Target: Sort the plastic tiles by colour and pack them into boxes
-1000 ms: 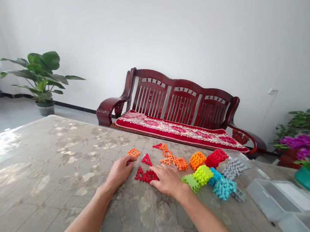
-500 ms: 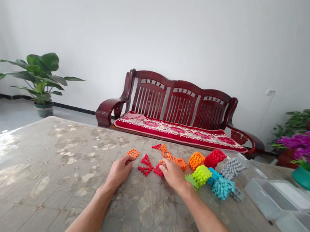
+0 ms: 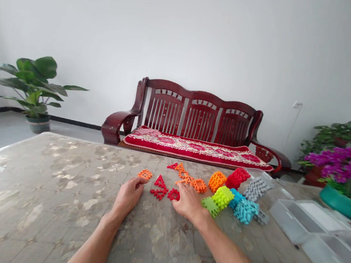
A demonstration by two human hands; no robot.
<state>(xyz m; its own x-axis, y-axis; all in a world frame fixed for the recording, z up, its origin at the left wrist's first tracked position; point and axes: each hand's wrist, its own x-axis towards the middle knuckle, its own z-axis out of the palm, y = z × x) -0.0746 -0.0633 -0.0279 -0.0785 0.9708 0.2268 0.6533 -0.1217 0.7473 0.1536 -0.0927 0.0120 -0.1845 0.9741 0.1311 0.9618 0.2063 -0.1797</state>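
Note:
My left hand (image 3: 128,193) rests on the table with its fingers curled, thumb and forefinger together at the near edge of a flat orange square interlocking piece (image 3: 145,174). To the right, my right hand (image 3: 188,201) is low over the table, thumb and forefinger apart. Its thumb is beside a small red interlocking piece (image 3: 173,194), and its forefinger reaches toward a row of joined-looking orange pieces (image 3: 185,176). Between the hands lie more red pieces (image 3: 159,188), one a triangle. Whether the right fingertips touch any piece is hard to make out.
Stacks of orange (image 3: 217,181), red (image 3: 237,177), lime green (image 3: 223,197), blue (image 3: 246,210) and grey pieces (image 3: 257,189) stand right of my right hand. Clear plastic boxes (image 3: 293,222) and a teal flower pot (image 3: 345,203) are farther right. A wooden bench (image 3: 197,117) stands behind the table.
The view has turned slightly right. My right thumb and forefinger have spread apart, showing more of the small red piece. The left hand stays by the orange square.

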